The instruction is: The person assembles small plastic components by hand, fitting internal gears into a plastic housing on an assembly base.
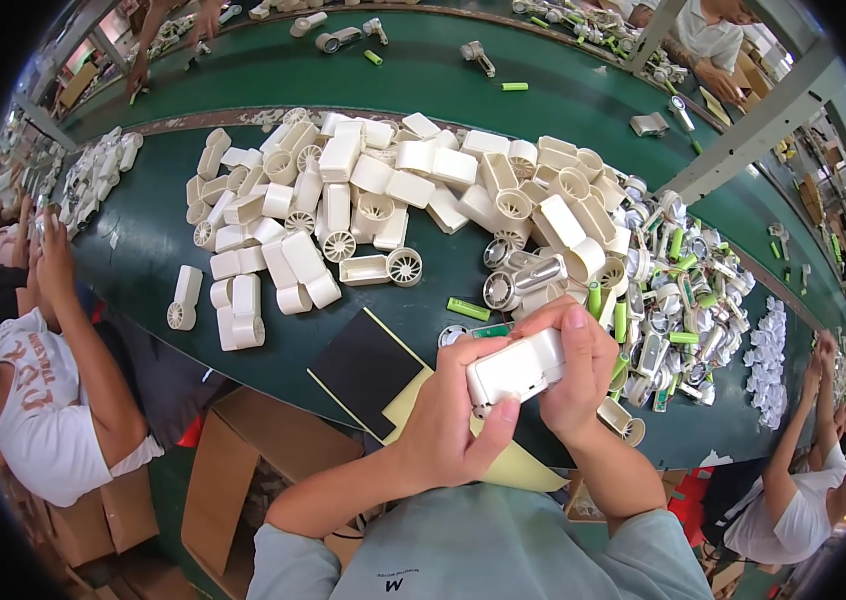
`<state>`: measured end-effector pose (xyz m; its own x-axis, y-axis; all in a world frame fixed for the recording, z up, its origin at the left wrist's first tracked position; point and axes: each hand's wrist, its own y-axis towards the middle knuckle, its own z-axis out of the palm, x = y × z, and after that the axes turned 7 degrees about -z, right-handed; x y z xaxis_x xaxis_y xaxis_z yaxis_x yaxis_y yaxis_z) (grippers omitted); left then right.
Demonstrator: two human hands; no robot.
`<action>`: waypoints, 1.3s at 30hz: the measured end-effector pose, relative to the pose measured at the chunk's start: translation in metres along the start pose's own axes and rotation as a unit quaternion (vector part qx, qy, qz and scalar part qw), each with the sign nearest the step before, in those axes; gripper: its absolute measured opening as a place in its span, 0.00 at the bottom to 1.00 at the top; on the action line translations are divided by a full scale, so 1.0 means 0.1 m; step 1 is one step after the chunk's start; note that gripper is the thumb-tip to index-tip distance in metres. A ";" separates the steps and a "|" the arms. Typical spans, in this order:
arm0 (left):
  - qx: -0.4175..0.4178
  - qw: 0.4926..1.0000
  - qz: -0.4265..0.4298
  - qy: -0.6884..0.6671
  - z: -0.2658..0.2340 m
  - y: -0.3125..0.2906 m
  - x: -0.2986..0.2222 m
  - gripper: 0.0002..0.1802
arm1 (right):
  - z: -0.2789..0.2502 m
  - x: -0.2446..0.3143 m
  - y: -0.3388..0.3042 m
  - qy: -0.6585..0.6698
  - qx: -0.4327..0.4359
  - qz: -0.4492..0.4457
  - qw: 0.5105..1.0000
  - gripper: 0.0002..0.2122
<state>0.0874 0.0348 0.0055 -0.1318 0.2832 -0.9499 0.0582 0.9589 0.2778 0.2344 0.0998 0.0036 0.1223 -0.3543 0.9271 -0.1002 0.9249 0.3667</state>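
My left hand [440,415] and my right hand [583,375] both grip a white plastic casing [513,374] in front of my chest. The left fingers wrap one end, with the thumb along its lower edge. Fingers of the right hand close round the other end, the thumb on top. Just beyond my hands lie a green cylindrical battery [468,309] and a round metallic part [452,335]. Farther off is a large heap of cream casings [378,175], many with round spoked ends. Below and left of my hands, a black sheet [363,362] rests over yellow paper [405,408].
On the right is a pile of silvery parts with green batteries [678,310], then small white pieces [768,365]. A green conveyor belt [423,65] runs behind. A metal post [758,125] rises at right. Cardboard boxes [218,470] stand lower left. People work on both sides.
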 end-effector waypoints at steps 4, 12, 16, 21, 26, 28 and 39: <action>0.010 0.999 0.025 0.041 -0.05 0.01 0.05 0.34 | -0.01 0.04 0.00 0.005 -0.005 -0.011 1.000 0.23; -0.005 0.988 0.080 0.134 -0.13 0.08 0.14 0.35 | -0.04 0.02 -0.02 -0.067 -0.002 -0.060 0.996 0.23; 0.013 0.996 -0.001 0.092 -0.14 -0.01 0.12 0.29 | -0.04 0.00 -0.03 -0.081 0.012 -0.055 0.995 0.22; 0.018 1.000 0.004 0.016 -0.12 0.04 0.15 0.31 | -0.07 0.04 -0.01 -0.114 0.011 -0.111 0.987 0.20; 0.077 0.993 0.018 0.082 -0.24 0.05 0.11 0.34 | -0.13 0.07 -0.01 -0.117 0.030 -0.108 0.987 0.21; 0.050 0.993 0.045 0.101 -0.22 -0.01 0.10 0.33 | -0.12 0.07 -0.03 -0.108 0.036 -0.113 0.987 0.21; 0.029 0.991 0.044 0.120 -0.16 0.06 0.06 0.28 | -0.13 0.08 -0.02 -0.163 0.070 -0.148 0.973 0.20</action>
<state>0.0710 0.0423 0.0040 -0.3541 0.3681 -0.8597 0.1360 0.9298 0.3421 0.2482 0.0965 0.0092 -0.1517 -0.6490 0.7455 -0.2454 0.7554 0.6076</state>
